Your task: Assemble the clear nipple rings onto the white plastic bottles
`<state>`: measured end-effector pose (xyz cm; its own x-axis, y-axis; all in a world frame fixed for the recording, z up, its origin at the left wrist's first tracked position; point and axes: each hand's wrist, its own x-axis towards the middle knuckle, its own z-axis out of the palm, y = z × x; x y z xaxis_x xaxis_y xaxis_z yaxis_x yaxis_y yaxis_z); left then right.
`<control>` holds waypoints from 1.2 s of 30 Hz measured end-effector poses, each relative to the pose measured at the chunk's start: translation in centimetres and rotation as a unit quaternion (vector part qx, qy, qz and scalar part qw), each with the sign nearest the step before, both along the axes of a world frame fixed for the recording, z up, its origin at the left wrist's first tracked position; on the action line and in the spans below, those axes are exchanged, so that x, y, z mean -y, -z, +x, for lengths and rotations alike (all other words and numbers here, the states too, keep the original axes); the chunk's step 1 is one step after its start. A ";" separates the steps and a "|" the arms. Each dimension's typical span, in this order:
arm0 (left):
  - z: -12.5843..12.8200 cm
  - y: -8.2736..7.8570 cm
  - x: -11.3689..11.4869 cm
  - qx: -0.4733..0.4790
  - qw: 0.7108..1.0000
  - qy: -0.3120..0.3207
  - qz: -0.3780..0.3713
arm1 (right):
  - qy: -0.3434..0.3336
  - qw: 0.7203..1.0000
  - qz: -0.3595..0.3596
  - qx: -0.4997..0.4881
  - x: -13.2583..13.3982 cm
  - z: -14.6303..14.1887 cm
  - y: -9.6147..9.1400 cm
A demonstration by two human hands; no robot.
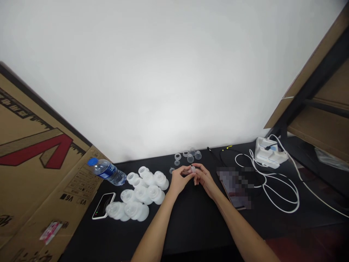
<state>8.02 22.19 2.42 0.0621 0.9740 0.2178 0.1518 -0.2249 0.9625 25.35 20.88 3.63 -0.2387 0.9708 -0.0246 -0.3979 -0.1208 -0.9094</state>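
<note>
Black matte bench [174, 225] against a pale wall. Left hand [178, 180] and right hand [204, 178] meet at the fingertips, both curled nearly shut on a small clear plastic piece [193, 169], the exact grip partly hidden by the fingers. Piece held up off the surface in front of the body, seemingly so both hands can work on it. Just beyond, clear plastic rings and cups [188, 157], thin, glossy, round, sit in a loose group. To the left, frosted white plastic cups [144, 191], stepped in profile, stand packed together, apparently kept apart from the clear parts. Farther left, a water bottle [107, 171] lies tilted near a phone [103, 205]. To the right, a blurred-out flat device [234, 187], with a white cable [275, 196] in slack loops beyond it, near a white power strip [268, 153]
</note>
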 end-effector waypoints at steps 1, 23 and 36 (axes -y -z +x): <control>0.0 0.0 0.0 0.001 1.000 0.003 0.000 | 0.001 1.000 -0.005 -0.005 0.1 0.0 -0.1; 0.6 -2.0 1.4 -0.101 0.994 0.008 0.042 | 0.045 0.999 -0.024 0.000 -0.4 0.0 0.4; 2.5 -6.5 5.0 -0.238 0.934 0.028 0.263 | 0.094 0.995 -0.021 0.005 -1.5 1.1 1.3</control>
